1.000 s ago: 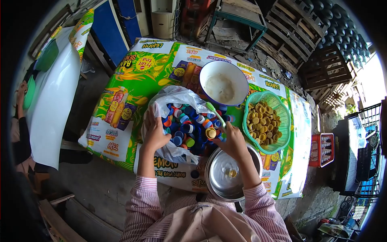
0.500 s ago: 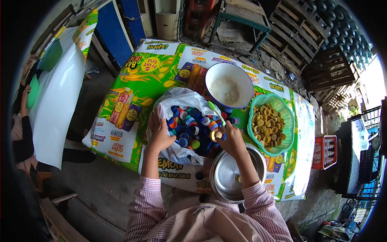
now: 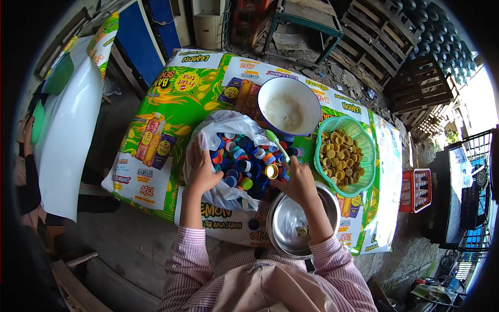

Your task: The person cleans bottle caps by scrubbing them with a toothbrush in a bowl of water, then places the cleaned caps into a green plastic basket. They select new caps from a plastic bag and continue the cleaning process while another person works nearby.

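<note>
A clear plastic bag [image 3: 221, 120] full of mixed bottle caps [image 3: 243, 165] lies open on the table. My left hand [image 3: 201, 174] holds its left side, with the fingers along the plastic and the thumb towards the caps. In my right hand [image 3: 300, 182] is a slim green-and-white tool [image 3: 278, 145], pointing up and left; its kind I cannot make out. A gold-coloured cap [image 3: 271, 171] is at this hand's fingertips, among the blue, red and white ones. Below the right wrist, a steel bowl [image 3: 280, 229] has a small gold cap [image 3: 302, 231] inside.
A green basket [image 3: 371, 156] of yellow caps [image 3: 340, 161] stands on the right, and a white enamel basin [image 3: 299, 91] behind the bag. Printed sheeting covers the table [image 3: 148, 179]. At far left, another person's hand touches a green container [image 3: 37, 122]. A red crate [image 3: 416, 191] stands beyond.
The view has shifted slightly. My right fingers have moved a little away from the gold cap, whose shiny inside now shows more fully. My left hand stays at the bag's side.
</note>
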`<state>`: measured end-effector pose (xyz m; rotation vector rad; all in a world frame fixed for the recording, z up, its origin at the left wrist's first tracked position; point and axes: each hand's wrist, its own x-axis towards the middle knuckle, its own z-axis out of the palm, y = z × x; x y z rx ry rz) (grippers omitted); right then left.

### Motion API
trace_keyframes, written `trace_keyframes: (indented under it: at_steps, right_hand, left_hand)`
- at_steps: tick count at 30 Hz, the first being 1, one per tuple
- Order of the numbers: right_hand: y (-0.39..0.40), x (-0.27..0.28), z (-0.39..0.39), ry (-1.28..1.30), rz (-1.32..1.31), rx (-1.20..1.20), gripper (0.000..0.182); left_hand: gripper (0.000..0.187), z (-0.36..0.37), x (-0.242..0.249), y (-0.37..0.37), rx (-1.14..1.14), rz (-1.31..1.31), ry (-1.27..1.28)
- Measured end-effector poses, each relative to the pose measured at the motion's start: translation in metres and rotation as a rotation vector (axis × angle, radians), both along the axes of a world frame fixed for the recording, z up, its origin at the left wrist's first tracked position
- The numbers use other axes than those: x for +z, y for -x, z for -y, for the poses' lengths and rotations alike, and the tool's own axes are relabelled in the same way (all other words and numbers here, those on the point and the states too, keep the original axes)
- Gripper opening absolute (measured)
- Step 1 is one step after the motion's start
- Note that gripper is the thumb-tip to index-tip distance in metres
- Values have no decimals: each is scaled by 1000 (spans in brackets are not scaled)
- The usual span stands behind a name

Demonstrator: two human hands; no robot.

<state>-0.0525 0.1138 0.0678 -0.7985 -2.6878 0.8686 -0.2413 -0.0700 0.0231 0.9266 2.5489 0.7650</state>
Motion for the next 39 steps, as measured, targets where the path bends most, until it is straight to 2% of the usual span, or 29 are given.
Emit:
trace_keyframes:
  at_steps: [2, 5, 8, 12, 14, 17, 18, 20, 22, 24, 26, 27, 28, 30, 32, 35, 38, 39]
  right_hand:
    - [17, -17, 1, -200, 154, 57, 57]
    - [24, -39, -2, -248, 153, 44, 56]
    - [23, -36, -1, -224, 104, -7, 53]
    - [-4, 11, 1, -15, -9, -25, 49]
    - [-40, 31, 3, 25, 204, 16, 63]
    - [-60, 47, 13, -59, 186, 139, 55]
    - [-49, 44, 14, -58, 189, 145, 55]
    - [-4, 30, 18, 457, -123, 167, 38]
    - [45, 3, 22, 371, -240, 367, 22]
    - [87, -34, 22, 372, -266, 468, 14]
    - [110, -52, 22, 157, -98, 387, 15]
    - [114, -35, 25, -29, 11, 345, 20]
    - [118, -39, 21, -29, 10, 351, 20]
    - [124, -49, 16, -364, 19, 404, 20]
    - [126, -52, 22, -391, 36, 349, 24]
    - [130, -57, 33, -402, 54, 299, 31]
    - [133, -66, 40, -346, -25, 112, 43]
    - [132, -62, 39, -318, -18, 94, 38]
  left_hand:
    - [105, 1, -5, 0, -2, -16, 18]
    - [106, 3, -9, 3, -14, -64, -23]
    - [107, 2, -8, 3, -34, -84, -38]
    - [106, 1, -3, 1, -36, -91, -49]
    - [105, 2, -9, 4, -36, -92, -60]
    - [95, -7, -28, 5, 90, -367, -204]
    - [95, -11, -26, 2, 96, -365, -202]
    - [93, -16, -17, -2, 141, -290, -85]
    - [94, -17, -13, -3, 148, -292, -78]
    - [95, -17, -10, 0, 131, -306, -125]
    - [97, -16, -10, 2, 144, -295, -103]
    - [96, -16, -6, 2, 146, -253, -85]
    - [95, -16, -4, 1, 151, -207, -66]
    - [93, -14, -6, 1, 138, -203, -29]
    - [101, -14, -11, 1, 122, -334, -108]
    - [102, -14, -10, 2, 124, -310, -112]
    - [103, -12, -10, 4, 114, -287, -101]
    - [103, -11, -11, 5, 101, -310, -128]
